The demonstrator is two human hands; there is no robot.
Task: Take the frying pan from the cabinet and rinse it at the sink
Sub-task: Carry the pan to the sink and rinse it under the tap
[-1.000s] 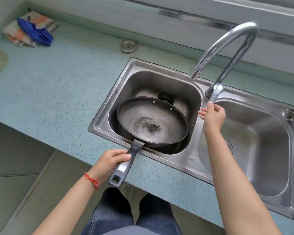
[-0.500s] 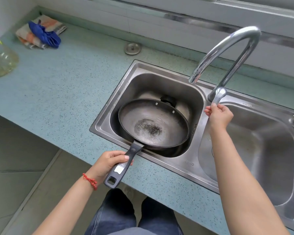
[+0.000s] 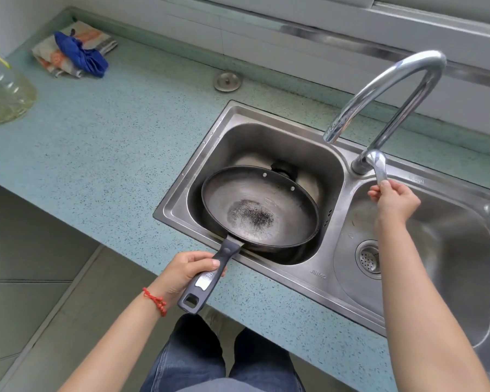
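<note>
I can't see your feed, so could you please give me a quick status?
Left hand gripping black frying pan handle, pan over left sink basin. Right hand on chrome tap lever. No water visible. Nothing obstructing.

We're in a home kitchen: steel double-bowl sink point(image 3: 266, 114) with gooseneck tap point(image 3: 391, 89), speckled teal countertop point(image 3: 102, 142), dishcloths point(image 3: 74, 52), oil bottle point(image 3: 3, 91).

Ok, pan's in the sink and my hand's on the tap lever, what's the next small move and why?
Probably work the tap lever with the right hand to start the water: the spout looks dry, and the left hand holds the frying pan in the left basin, nearly under it.
</note>
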